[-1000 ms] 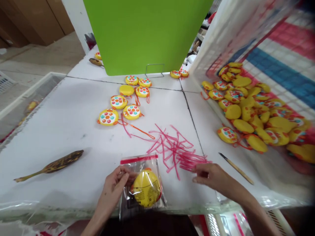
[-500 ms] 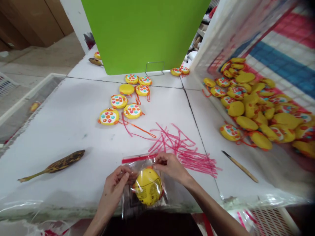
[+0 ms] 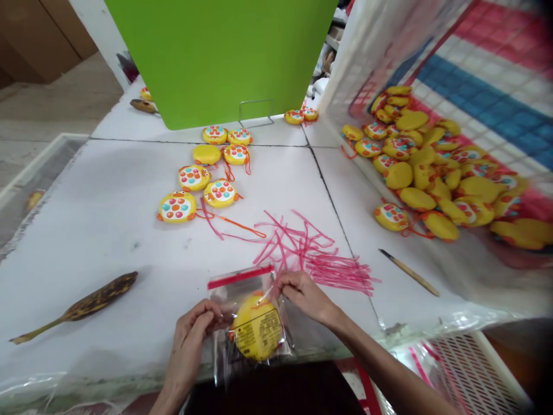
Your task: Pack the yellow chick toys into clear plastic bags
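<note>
While a mottled brown leaf-shaped object (image 3: 82,305) is lying at the left of the white table (image 3: 108,230), the left hand (image 3: 188,340) is clasping the left side of a clear plastic bag (image 3: 222,291), its fingers curling firmly round the film. A round yellow toy (image 3: 257,328) is sitting inside that bag, label side up, and the bag's lower end appears to be hanging over the table's near edge. The right hand (image 3: 305,297) is pinching the film at the upper right, just below a red strip (image 3: 239,276); gripping both sides this close to the toy seems a sound way to steady the bag. White tabletop is stretching left of the hands, while tangled pink strips (image 3: 311,253) are crowding just beyond the right hand. Further right, a wooden-handled tool (image 3: 410,275) is lying near a heap of yellow toys (image 3: 415,173).
</note>
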The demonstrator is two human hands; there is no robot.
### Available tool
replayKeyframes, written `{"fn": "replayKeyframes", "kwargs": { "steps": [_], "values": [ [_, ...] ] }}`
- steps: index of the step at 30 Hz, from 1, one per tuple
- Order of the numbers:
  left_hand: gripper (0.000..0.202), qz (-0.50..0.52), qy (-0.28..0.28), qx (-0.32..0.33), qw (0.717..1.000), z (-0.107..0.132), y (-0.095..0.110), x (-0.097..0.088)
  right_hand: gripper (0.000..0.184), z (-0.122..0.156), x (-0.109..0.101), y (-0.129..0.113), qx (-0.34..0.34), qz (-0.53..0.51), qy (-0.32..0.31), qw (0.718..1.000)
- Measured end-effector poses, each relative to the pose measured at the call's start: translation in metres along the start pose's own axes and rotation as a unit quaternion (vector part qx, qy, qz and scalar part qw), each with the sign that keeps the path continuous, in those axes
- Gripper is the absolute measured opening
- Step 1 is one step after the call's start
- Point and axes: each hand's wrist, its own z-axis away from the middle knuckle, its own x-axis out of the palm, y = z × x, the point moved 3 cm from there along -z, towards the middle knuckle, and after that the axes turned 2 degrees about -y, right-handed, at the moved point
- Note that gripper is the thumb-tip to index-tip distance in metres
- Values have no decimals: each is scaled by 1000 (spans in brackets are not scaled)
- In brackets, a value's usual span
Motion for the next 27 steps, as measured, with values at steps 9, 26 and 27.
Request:
{"fn": "replayKeyframes", "kwargs": {
  "steps": [9, 26, 27],
  "values": [
    [34, -1, 4, -4, 1000, 5, 13, 13, 22, 40, -66, -59, -3, 308, 136, 942],
    [17, -150, 225, 174, 947, 29, 106, -77, 32, 13, -52, -24, 3, 88, 34, 996],
    [17, -177, 315, 247, 899, 31, 130, -95, 32, 17, -60, -21, 13, 103, 33, 994]
  ]
}}
